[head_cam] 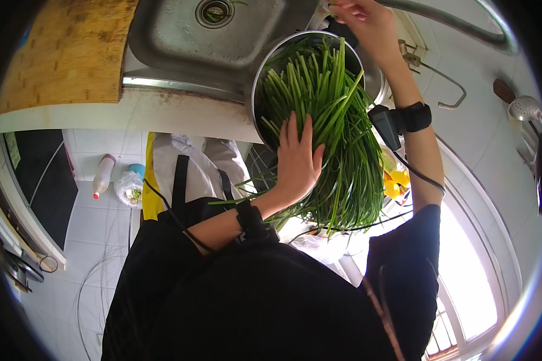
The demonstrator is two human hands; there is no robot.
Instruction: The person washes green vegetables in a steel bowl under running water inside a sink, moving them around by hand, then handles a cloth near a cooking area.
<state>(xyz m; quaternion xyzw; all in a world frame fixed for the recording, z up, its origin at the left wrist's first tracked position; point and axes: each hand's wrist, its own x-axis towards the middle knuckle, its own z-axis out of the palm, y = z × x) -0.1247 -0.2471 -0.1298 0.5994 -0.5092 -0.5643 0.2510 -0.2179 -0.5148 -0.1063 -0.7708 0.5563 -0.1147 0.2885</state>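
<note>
A large bunch of long, flat green leaves, seemingly garlic chives (343, 135), lies in a round metal bowl (254, 97) and hangs over its near right side. My left hand (298, 158) rests on the bunch, palm down, fingers slightly spread and thumb to the right. Beyond the bowl, at the top edge, my right hand (359, 18) is raised with bent fingers; small green bits show by the fingertips, but the grip is unclear. Left of the bowl is a stainless steel sink (171, 40), with green scraps in its drain strainer (214, 13).
A wooden board (72, 54) lies left of the sink. A metal tube (456, 25) curves at the upper right. Kitchen utensils, including a slotted ladle (524, 108), hang on the right wall. A bottle (104, 176) and a plastic bag (130, 187) are on the tiled floor.
</note>
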